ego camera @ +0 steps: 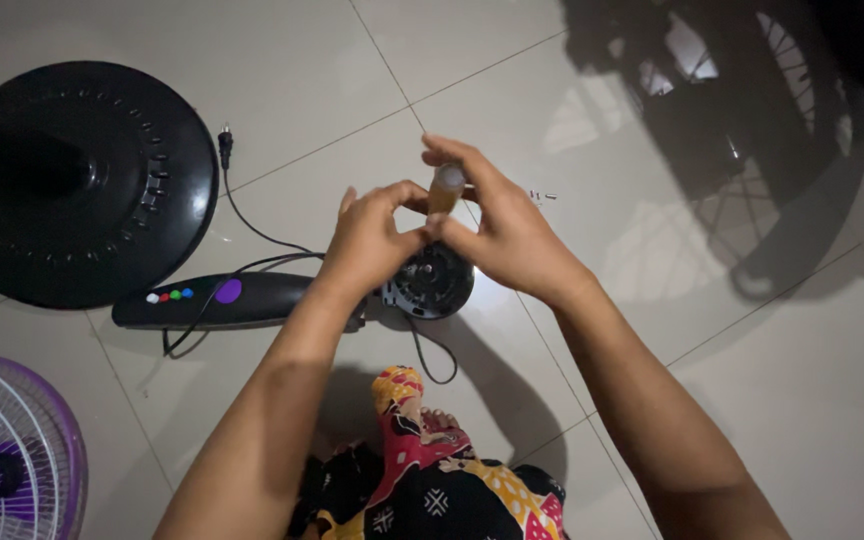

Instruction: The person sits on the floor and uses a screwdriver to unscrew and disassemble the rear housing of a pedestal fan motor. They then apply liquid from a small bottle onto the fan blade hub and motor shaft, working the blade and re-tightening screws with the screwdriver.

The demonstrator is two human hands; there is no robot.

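My right hand [507, 235] grips the screwdriver handle [445, 188] upright; my left hand [377, 240] pinches its shaft just above the fan motor [434, 283].

Pale tiled floor [332, 70], black round fan base [122, 200], black control housing [222, 300], small screws [542, 195], purple-rimmed fan grille [12, 450]

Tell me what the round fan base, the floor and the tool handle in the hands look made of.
Round fan base: black moulded plastic, likely; glossy with ribbed slots. Floor: glazed ceramic tile, by grout lines and reflections. Tool handle: translucent amber plastic, probably; mostly hidden by the right hand and left hand.
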